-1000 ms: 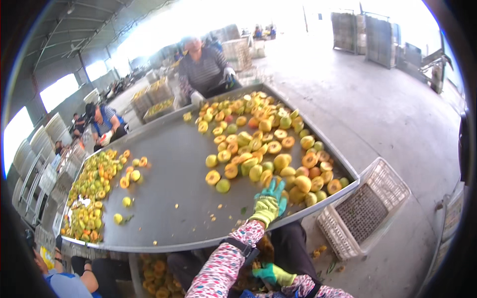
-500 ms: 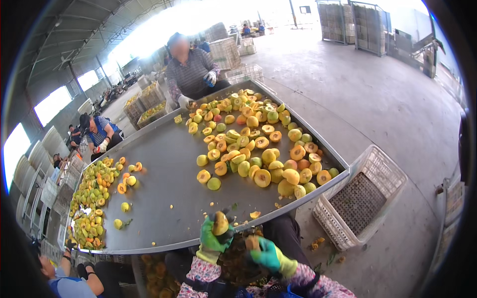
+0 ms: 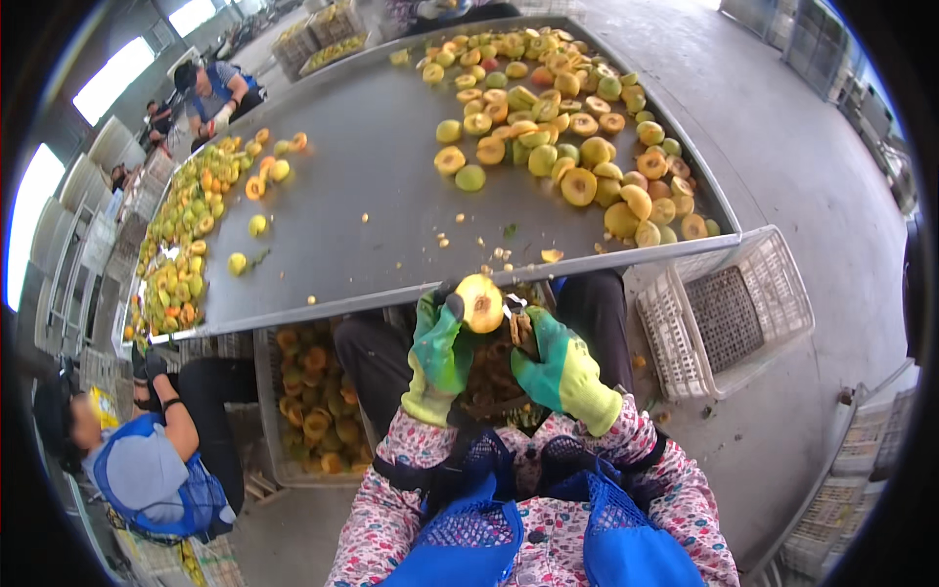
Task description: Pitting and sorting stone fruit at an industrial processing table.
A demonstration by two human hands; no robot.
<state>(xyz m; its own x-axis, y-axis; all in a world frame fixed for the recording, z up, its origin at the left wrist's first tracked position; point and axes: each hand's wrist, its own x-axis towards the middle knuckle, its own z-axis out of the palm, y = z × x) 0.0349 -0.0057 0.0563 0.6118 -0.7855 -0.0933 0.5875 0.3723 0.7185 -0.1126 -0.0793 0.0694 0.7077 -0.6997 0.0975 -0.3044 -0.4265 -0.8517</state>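
Observation:
Below the table's near edge, my left hand [image 3: 436, 350], in a green and yellow glove, grips a halved yellow peach [image 3: 481, 304] with its cut face up. Close beside it, my right hand [image 3: 561, 366], gloved alike, is closed on a small tool with a brown handle [image 3: 522, 333]; its working end is hard to make out. Across the grey metal table [image 3: 342, 186], many cut peaches [image 3: 577, 186] lie in a heap toward the right. Small pale bits are scattered near the edge above my hands.
An open white plastic crate [image 3: 675, 333] stands right of the table. Under the table, at left, a crate holds cut peaches [image 3: 318, 421]. More fruit [image 3: 181, 245] is piled at the table's left end. One co-worker [image 3: 156, 460] sits at near left, another [image 3: 210, 98] beyond the far side.
The view has tilted downward, so more of my sleeves and blue vest shows. My hands have come together, and the peach half's cut face now shows upward beside the tool.

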